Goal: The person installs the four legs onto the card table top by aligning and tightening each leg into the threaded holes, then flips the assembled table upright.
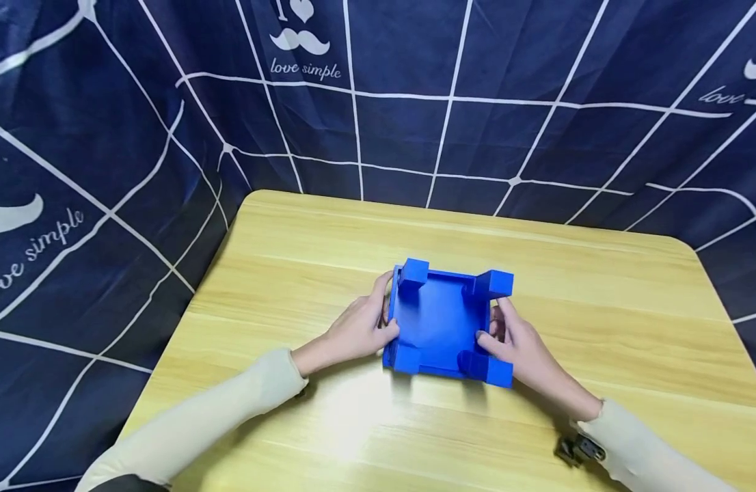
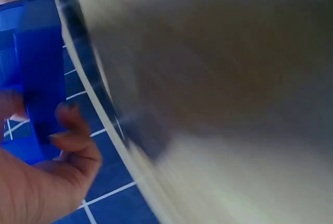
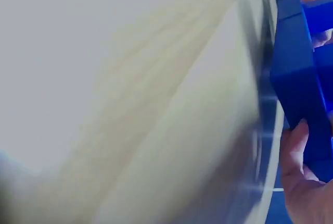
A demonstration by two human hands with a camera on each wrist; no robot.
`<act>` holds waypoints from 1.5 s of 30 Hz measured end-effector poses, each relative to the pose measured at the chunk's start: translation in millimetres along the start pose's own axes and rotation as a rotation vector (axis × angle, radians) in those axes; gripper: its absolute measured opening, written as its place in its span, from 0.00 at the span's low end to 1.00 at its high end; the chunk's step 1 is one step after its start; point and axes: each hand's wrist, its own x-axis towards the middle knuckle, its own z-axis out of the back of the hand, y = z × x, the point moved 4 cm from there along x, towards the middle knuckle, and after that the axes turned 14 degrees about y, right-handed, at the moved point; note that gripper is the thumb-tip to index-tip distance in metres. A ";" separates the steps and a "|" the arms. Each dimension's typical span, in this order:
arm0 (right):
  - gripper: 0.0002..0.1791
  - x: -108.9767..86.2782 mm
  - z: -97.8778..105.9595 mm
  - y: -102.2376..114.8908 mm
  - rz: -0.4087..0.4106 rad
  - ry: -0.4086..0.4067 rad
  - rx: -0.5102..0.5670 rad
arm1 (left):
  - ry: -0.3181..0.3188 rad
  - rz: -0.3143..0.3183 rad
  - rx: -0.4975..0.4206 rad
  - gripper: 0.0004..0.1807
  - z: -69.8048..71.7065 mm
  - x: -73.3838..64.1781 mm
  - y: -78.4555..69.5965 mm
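A glossy blue square piece [image 1: 444, 318], with a raised rim and a stubby block leg standing up at each corner, is held between both hands over the table. My left hand [image 1: 359, 329] grips its left side, thumb over the rim and fingers beneath. On the opposite side my right hand [image 1: 527, 350] pinches the right rim between the two right-hand legs. In the left wrist view the blue piece [image 2: 44, 67] sits between thumb and curled fingers. The right wrist view catches its side wall [image 3: 296, 67] with the right fingers against it; its underside is hidden.
A light wood-grain table [image 1: 279, 260] spreads beneath the hands. Dark blue cloth [image 1: 402, 130] with white lines and lettering hangs behind it and at the left and right. A small black device [image 1: 579, 449] sits at the right sleeve cuff.
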 end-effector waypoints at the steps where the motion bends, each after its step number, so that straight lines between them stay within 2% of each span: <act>1: 0.13 -0.7 1.4 1.4 -0.016 -0.001 0.030 | -0.018 -0.002 -0.033 0.46 1.4 -0.5 -1.2; 3: 0.11 -2.2 4.9 4.6 -0.040 -0.004 0.079 | -0.048 0.003 -0.112 0.40 4.9 -1.6 -3.5; 6: 0.09 -2.8 11.2 10.9 -0.053 0.002 0.158 | -0.072 0.025 -0.250 0.23 10.4 -3.0 -6.1; 8: 0.11 -3.1 15.5 14.1 -0.051 -0.007 0.153 | -0.083 0.044 -0.338 0.14 13.4 -3.3 -6.4; 10: 0.12 -3.6 19.7 18.3 -0.054 -0.029 0.113 | -0.087 0.067 -0.430 0.10 15.2 -3.3 -6.1; 14: 0.12 -6.7 26.3 24.2 -0.084 -0.093 -0.006 | -0.123 0.101 -0.516 0.12 17.5 -3.0 -6.6; 18: 0.13 -11.4 31.2 28.3 -0.117 -0.134 -0.022 | -0.172 0.065 -0.485 0.17 22.3 -4.0 -13.1; 20: 0.11 -13.9 35.1 33.0 -0.073 -0.167 -0.020 | -0.160 0.030 -0.514 0.20 26.0 -5.7 -18.4; 24: 0.09 -17.8 42.4 43.4 0.075 -0.259 -0.021 | -0.067 -0.019 -0.684 0.24 30.1 -9.8 -29.0; 26: 0.08 -18.8 44.2 47.6 0.117 -0.298 -0.016 | -0.058 -0.031 -0.737 0.26 31.3 -11.7 -32.2; 29: 0.09 -22.7 43.8 52.8 0.129 -0.347 -0.023 | -0.093 -0.068 -0.739 0.28 33.1 -13.3 -34.1; 34: 0.21 -30.5 43.4 59.3 0.129 -0.348 0.004 | -0.132 -0.125 -0.729 0.28 32.6 -15.7 -35.4; 39: 0.26 -35.1 46.8 61.0 0.084 -0.311 0.062 | -0.126 -0.161 -0.701 0.26 30.9 -18.6 -40.2; 45: 0.26 -42.0 46.7 56.5 0.018 -0.268 0.118 | -0.101 -0.226 -0.745 0.26 24.9 -23.2 -39.5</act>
